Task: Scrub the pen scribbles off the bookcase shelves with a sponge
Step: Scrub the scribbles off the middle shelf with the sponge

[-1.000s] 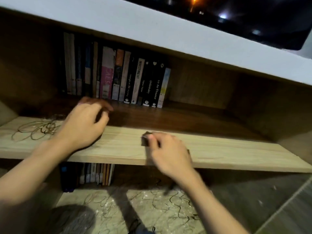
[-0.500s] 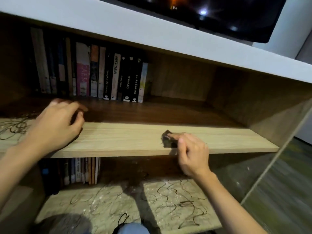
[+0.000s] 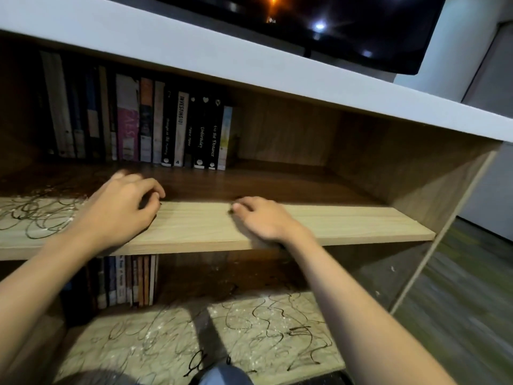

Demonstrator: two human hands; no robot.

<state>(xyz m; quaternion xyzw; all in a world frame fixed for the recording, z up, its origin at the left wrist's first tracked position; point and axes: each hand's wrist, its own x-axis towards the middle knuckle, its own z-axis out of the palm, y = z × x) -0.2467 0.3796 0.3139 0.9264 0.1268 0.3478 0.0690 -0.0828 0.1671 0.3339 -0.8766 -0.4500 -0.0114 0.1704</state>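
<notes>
My right hand (image 3: 266,219) lies on the middle shelf (image 3: 347,223), fingers curled down over the sponge (image 3: 231,211); only a dark sliver shows at the fingertips, so I judge the sponge pinned under them rather than seen whole. My left hand (image 3: 122,209) rests on the same shelf, well to the left of the sponge, fingers loosely bent, nothing visibly in it. Pen scribbles (image 3: 33,215) remain further left of the sponge on this shelf. The lower shelf (image 3: 319,365) below the sponge is heavily marked. Books (image 3: 177,129) stand behind and left of the sponge. Handling estimate: sponge small, light, soft, compresses easily. Best held flat under the fingertips, thumb at its edge, so pressure spreads evenly.
</notes>
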